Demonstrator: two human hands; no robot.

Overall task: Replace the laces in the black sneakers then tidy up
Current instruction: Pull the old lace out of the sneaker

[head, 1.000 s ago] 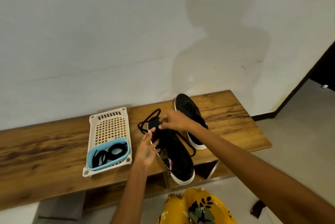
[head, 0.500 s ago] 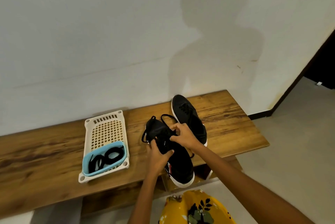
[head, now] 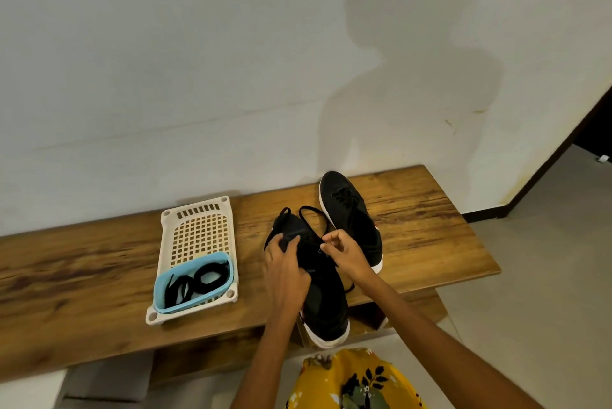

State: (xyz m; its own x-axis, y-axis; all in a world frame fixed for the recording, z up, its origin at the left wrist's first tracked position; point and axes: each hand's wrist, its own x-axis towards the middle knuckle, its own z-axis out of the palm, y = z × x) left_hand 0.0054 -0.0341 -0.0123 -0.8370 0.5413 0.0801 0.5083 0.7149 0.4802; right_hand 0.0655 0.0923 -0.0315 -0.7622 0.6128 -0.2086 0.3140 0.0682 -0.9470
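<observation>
Setting: pale plaster wall [head: 198, 61] behind a long wooden bench [head: 82, 276] that runs across my view; grey floor [head: 546, 276] at 3 o'clock, a dark doorway edge at 2 o'clock.
Near sneaker: black with a white sole, near sneaker [head: 326, 302] lies at the middle of the bench, toe toward 12 o'clock, its heel overhanging the bench's front edge toward me.
Far sneaker: far sneaker [head: 352, 220] sits just beside the first at its 1 o'clock, laced, toe toward the wall, flat on the bench.
Left hand: I see my left hand [head: 286, 271] lying over the near sneaker's left side, fingers curled down onto the upper, gripping the shoe.
Right hand: my right hand [head: 346, 251] is at the shoe's right side, thumb and fingertips pinched together on the black lace [head: 309, 220].
Lace: it loops loose from the toe end toward 12 o'clock, resting on the bench between the two shoes.
Basket: white lattice basket [head: 195, 226] stands at 9 o'clock of the shoes, apart from them.
Tub: blue tub [head: 165, 302] sits in the basket's near end, holding coiled black laces [head: 207, 276].
Clothing: yellow flowered fabric [head: 351, 382] shows at 6 o'clock.
</observation>
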